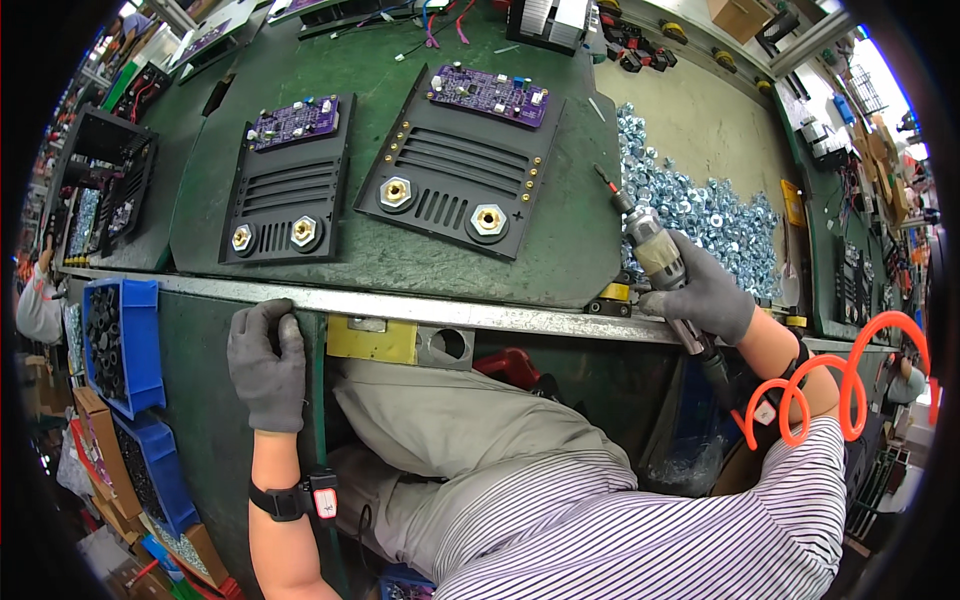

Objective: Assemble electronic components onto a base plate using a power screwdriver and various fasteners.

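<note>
My right hand [712, 292], in a grey glove, is wrapped round an air screwdriver [657, 250]. The tool slants up and left, its thin bit over the green mat beside a heap of silvery nuts or flanged screws [705, 225]. My left hand [266, 365], gloved too, rests at the metal table edge with loosely bent fingers, thumb slightly apart, nothing seen in it. Ahead lie two black slotted panels, a right one [458, 172] and a left one [290, 190]. Each carries a purple circuit board [488, 95] at its far end and two brass-centred hex nuts [397, 193] near me.
A metal rail [430, 308] runs along the table's near edge. An orange coiled hose [850, 385] hangs by my right arm. Blue bins [148, 345] of black parts stand at left. Wires [435, 28] and a black-and-white component [550, 22] lie at the far side.
</note>
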Motion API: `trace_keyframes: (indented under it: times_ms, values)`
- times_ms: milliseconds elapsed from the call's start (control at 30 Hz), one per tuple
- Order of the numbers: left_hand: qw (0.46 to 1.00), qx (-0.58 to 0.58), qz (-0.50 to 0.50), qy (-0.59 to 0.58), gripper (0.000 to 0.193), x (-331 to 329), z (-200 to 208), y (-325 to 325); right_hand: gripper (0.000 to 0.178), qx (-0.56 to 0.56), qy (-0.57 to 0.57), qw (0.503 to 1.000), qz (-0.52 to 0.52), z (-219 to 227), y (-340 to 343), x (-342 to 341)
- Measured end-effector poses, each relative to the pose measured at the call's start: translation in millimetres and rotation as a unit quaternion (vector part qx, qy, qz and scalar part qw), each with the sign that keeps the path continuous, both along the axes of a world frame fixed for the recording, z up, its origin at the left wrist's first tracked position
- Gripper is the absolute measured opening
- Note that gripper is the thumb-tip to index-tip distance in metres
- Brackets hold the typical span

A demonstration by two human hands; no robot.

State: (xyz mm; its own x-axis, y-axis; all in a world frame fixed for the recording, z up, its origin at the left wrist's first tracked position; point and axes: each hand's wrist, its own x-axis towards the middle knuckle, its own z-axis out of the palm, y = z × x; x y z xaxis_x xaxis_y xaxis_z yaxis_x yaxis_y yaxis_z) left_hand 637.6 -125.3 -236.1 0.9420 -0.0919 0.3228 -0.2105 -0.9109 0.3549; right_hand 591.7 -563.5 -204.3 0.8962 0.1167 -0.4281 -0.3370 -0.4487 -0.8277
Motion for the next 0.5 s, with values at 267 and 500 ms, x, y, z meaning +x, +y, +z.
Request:
trace_keyframes:
  times_ms: [267,500]
  values:
    - [1.0,0.005,0.0,0.006,0.012,0,-1,0,0.061,0.016,0.015,1.0,-0.019,1,-12,1]
    - [1.0,0.003,0.0,0.008,0.013,0,-1,-1,0.06,0.07,0.058,0.995,-0.049,14,-11,-8]
